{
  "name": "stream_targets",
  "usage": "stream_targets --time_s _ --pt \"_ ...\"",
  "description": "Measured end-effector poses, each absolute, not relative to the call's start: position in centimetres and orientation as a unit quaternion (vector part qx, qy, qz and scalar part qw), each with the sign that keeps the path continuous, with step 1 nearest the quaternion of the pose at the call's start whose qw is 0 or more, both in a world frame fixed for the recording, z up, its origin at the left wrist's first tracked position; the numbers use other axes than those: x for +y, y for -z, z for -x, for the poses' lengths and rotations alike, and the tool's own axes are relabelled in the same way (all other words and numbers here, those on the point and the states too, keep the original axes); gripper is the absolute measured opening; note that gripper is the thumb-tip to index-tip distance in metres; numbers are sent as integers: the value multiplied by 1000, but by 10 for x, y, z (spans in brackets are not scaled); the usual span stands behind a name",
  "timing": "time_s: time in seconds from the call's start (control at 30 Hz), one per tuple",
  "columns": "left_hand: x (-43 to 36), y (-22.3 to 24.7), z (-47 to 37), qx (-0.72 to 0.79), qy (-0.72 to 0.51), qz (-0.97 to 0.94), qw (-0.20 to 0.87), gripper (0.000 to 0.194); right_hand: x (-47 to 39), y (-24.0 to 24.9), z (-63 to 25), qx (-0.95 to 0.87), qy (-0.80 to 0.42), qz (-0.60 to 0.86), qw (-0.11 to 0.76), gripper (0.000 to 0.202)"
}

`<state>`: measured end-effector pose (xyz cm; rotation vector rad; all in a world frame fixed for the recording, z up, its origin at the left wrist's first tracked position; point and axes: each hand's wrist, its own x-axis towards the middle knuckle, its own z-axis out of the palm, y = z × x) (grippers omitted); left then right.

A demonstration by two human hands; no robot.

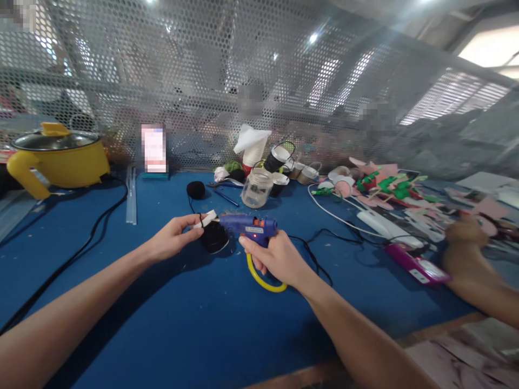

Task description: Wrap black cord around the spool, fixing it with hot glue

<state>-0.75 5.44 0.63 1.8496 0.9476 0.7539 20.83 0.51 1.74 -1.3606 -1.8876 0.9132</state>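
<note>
My right hand [275, 254] is wrapped around the grip of a blue hot glue gun [247, 224] with a small red light on its side and a yellow loop [263, 281] below. Its nozzle points left and is at or very near the white rim of a small black-covered cup [214, 237]. Pinched by its white rim, that cup is tilted in my left hand [180, 235], whose fingers are closed. A black yarn ball [195, 189] lies just beyond, its strand running down toward the cup. I cannot tell whether glue is on the rim.
Behind the cup stand a clear plastic jar [257, 189], pliers, a blue pen [226, 198] and several small cups. A yellow electric pot [60, 162], glue sticks [131, 194] and a phone [154, 148] are leftward. Rightward are cords, a purple device [416, 265], craft pieces and another person's arm [470, 259].
</note>
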Motion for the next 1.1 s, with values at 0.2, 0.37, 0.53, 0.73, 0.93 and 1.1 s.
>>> stream_targets --time_s 0.2,0.37,0.53,0.73,0.93,1.1 --pt "54 -7 7 379 -302 -752 447 19 11 -16 -212 -706 -358 522 317 34" --pt "56 -5 8 379 -301 -750 452 19 13 -15 -212 -707 -351 527 317 37" --pt "55 -4 9 378 -305 -748 451 22 14 -15 -211 -701 -352 533 319 36" --pt "55 -4 8 382 -305 -745 454 22 17 -13 -211 -696 -352 538 320 36" --pt "56 -4 9 354 -319 -754 453 17 15 -15 -211 -705 -349 528 319 32" --pt "56 -4 10 350 -310 -765 443 28 14 -16 -211 -713 -348 517 323 31"
